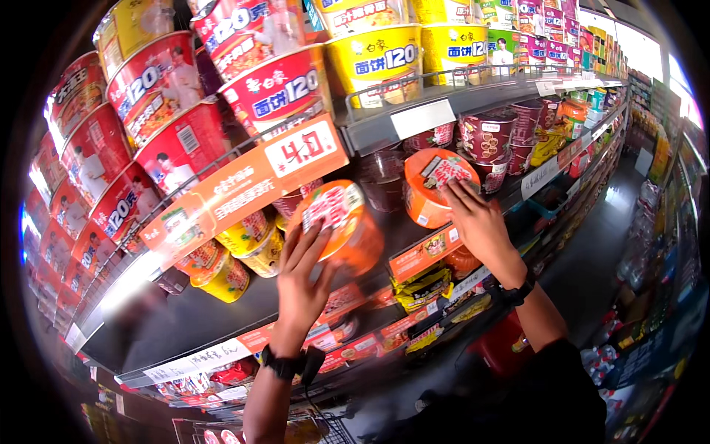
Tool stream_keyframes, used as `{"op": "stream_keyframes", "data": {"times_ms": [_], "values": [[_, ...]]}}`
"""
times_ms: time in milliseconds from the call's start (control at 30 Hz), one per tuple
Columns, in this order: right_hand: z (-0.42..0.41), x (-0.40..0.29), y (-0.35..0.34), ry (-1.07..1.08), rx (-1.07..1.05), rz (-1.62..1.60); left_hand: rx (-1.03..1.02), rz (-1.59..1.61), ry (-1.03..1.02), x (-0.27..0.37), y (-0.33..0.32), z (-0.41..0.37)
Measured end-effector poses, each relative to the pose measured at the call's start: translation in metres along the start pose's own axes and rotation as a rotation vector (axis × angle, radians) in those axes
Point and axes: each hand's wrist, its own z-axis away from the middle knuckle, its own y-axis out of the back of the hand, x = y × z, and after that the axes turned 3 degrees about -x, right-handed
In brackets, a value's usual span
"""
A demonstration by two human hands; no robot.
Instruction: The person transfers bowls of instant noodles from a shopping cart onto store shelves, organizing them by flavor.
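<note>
My left hand (302, 283) is at the near side of an orange instant noodle tub (358, 244). Its fingers lie over the printed lid and the thumb is against the side. This tub is tilted and blurred, in front of the middle shelf. The fingers of my right hand (480, 227) press on the lid of a second orange noodle tub (424, 191), at the front edge of the same shelf. That hand's thumb is hidden. A stack of dark tubs (383, 180) in clear wrap stands between and behind the two orange ones.
Red noodle tubs (272, 89) and yellow ones (374, 61) are stacked on the upper shelf behind a wire rail. An orange price sign (249, 186) hangs from its edge. Maroon tubs (488, 136) stand right. Below are bagged noodles (424, 286) and a wire cart (333, 427). An aisle (615, 205) runs right.
</note>
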Motion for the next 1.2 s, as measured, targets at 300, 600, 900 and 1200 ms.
{"op": "stream_keyframes", "data": {"times_ms": [300, 600, 900, 1200], "values": [[-0.020, 0.040, -0.018, 0.023, -0.069, -0.203, -0.052, -0.028, -0.078, 0.016, -0.083, -0.062], [-0.017, 0.045, -0.042, -0.048, 0.005, -0.382, -0.143, -0.182, -0.240, -0.001, -0.079, -0.049], [-0.020, 0.036, -0.070, 0.015, -0.035, -0.288, -0.208, 0.059, -0.030, 0.003, -0.074, -0.018], [-0.035, 0.051, -0.088, 0.027, -0.166, 0.033, 0.094, 0.082, -0.117, 0.013, -0.007, 0.053]]}}
